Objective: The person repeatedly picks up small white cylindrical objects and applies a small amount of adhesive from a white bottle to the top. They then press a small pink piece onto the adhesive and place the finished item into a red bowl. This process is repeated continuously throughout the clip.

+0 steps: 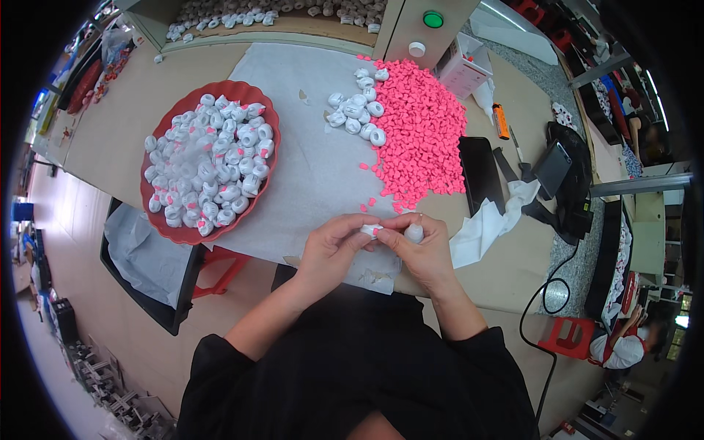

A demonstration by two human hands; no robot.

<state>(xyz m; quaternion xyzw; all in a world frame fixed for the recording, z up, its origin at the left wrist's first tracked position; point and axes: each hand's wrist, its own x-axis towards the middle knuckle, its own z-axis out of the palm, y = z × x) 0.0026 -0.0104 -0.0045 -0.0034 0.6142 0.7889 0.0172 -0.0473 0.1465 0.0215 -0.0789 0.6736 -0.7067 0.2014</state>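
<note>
My left hand (328, 253) pinches a small white rounded piece (369, 229) between thumb and fingertips, near the front edge of the table. A bit of pink shows on that piece, where the thumb of my right hand (427, 257) presses from the other side. Tucked in the right hand is a white, round-ended object (414, 233); its lower part is hidden, so its kind is unclear. Beyond the hands lies a large pile of small pink pieces (418, 132). Several white rounded pieces (356, 110) sit along the pile's left side.
A red scalloped bowl (273, 158) at left holds many white pieces with pink bits. White paper (293, 176) covers the table's middle. Right of the pink pile lie a black phone (482, 172), an orange tube (501, 122) and crumpled white cloth (480, 233). A person (623, 348) sits far right.
</note>
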